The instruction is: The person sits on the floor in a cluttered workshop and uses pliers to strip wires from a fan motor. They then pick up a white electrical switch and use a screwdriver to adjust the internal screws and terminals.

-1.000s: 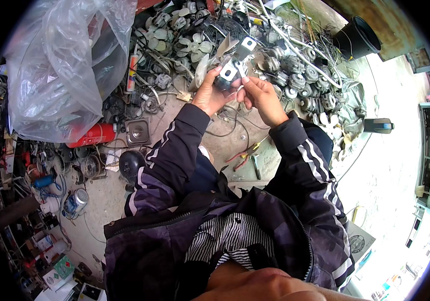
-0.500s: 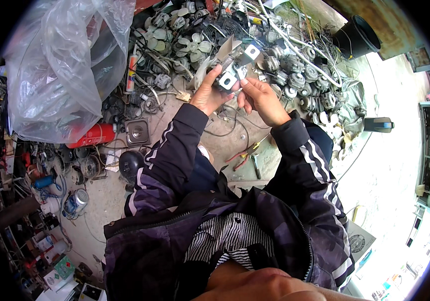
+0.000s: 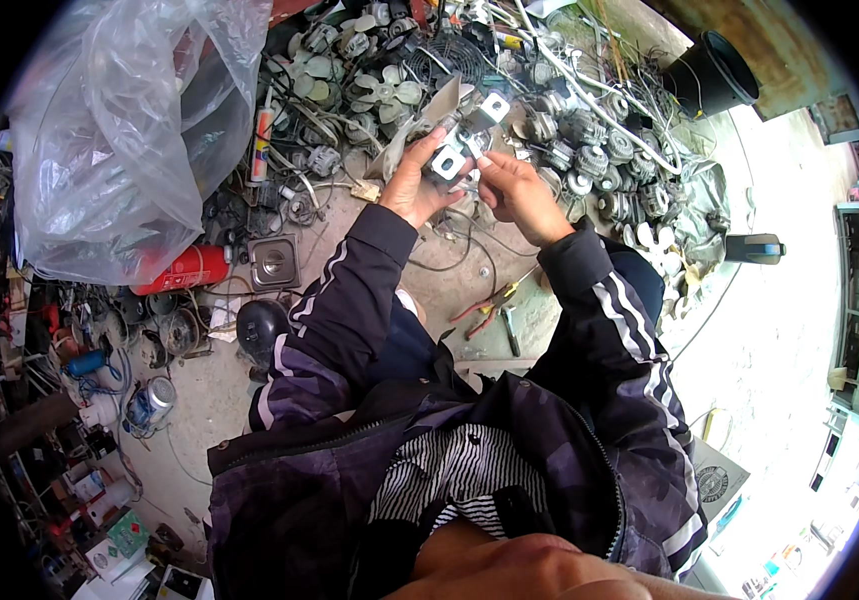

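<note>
My left hand (image 3: 413,187) is wrapped around a small fan motor (image 3: 448,162) with white, square-holed brackets at its ends, tilted above the floor. A pale fan blade (image 3: 439,103) stands just behind it; I cannot tell whether the two are joined. From the other side my right hand (image 3: 523,197) pinches a small light part of the motor between thumb and forefinger, the other fingers curled. On the concrete below, closer to me, lie red-and-yellow-handled pliers (image 3: 489,303) and a dark-handled tool (image 3: 512,332).
Beyond my hands spreads a heap of fan motors (image 3: 589,130), blades and cables. A clear plastic bag (image 3: 119,140) fills the upper left, above a red cylinder (image 3: 184,270) and a metal pan (image 3: 275,262). A black bucket (image 3: 714,75) stands at the far right.
The motor has shifted slightly left and turned a little in my hands. Both hands keep their hold, and my right hand has moved a touch to the left.
</note>
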### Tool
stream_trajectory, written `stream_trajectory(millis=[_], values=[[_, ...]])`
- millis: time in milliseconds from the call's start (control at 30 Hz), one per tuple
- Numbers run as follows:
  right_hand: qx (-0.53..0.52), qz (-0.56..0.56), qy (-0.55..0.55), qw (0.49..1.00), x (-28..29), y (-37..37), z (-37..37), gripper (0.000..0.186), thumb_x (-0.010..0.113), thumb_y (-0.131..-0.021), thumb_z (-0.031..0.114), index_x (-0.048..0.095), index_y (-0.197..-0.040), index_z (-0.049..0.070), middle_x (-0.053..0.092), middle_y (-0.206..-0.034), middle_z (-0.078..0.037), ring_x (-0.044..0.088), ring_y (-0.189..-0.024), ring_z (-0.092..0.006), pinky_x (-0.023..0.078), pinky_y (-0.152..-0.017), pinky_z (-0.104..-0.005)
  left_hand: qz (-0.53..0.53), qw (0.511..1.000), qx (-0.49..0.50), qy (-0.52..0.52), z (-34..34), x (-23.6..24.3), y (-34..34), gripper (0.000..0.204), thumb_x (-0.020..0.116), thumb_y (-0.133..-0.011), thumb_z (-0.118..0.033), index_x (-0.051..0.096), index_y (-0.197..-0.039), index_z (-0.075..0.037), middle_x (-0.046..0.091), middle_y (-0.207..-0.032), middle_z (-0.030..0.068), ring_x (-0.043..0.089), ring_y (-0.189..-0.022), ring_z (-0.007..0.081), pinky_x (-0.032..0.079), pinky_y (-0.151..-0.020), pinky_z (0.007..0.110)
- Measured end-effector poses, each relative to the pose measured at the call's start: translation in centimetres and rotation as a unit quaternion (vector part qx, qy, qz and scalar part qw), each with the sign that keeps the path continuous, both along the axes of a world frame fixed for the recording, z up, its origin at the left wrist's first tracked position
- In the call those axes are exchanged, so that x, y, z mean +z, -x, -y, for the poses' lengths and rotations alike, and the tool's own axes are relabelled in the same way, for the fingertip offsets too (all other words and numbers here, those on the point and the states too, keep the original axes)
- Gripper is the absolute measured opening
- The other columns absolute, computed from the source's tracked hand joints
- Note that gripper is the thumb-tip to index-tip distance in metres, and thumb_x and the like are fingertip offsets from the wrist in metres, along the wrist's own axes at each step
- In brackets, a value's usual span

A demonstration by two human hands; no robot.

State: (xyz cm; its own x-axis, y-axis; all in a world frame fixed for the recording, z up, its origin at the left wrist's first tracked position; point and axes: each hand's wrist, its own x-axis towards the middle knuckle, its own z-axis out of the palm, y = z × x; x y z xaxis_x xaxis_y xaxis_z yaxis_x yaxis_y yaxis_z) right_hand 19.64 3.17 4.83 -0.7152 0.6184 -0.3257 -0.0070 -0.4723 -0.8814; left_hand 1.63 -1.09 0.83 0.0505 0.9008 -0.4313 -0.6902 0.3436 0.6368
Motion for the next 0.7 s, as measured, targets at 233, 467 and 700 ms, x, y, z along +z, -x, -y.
stream_trajectory(millis=[233, 467, 700], values=[[-0.062, -0.085, 0.089, 0.99, -2.6, 1.4, 1.6, 0.027, 0.043, -0.1, 0.029, 0.059, -0.09, 0.01, 0.036, -0.06, 0.009, 0.026, -0.046, -0.0026, 0.019, -0.042, -0.0203, 0.015, 1.0, 0.022, 0.012, 0.2, -0.3, -0.3, 0.036, 0.066, -0.083, -0.044, 0.058, -0.108, -0.019, 0.062, -0.098, -0.0007, 0.059, -0.086, 0.0123, 0.05, -0.075, 0.04], [0.003, 0.0, 0.026, 1.0, 0.1, 0.5, -0.2, 0.028, 0.044, -0.099, 0.029, 0.062, -0.092, 0.009, 0.04, -0.059, 0.008, 0.029, -0.044, -0.0028, 0.02, -0.041, -0.0209, 0.03, 0.999, 0.02, -0.008, 0.1, 0.4, 0.3, 0.037, 0.065, -0.084, -0.045, 0.059, -0.107, -0.016, 0.063, -0.098, 0.0003, 0.06, -0.084, 0.0139, 0.051, -0.075, 0.04], [-0.082, -0.034, 0.055, 0.995, -2.7, 1.9, 1.8, 0.028, 0.042, -0.101, 0.029, 0.055, -0.084, 0.011, 0.036, -0.059, 0.007, 0.026, -0.046, -0.0043, 0.021, -0.041, -0.0216, 0.045, 0.999, 0.013, 0.022, 0.4, 0.8, -0.4, 0.043, 0.067, -0.081, -0.053, 0.06, -0.103, -0.017, 0.064, -0.09, -0.0007, 0.06, -0.079, 0.0134, 0.05, -0.074, 0.043]])
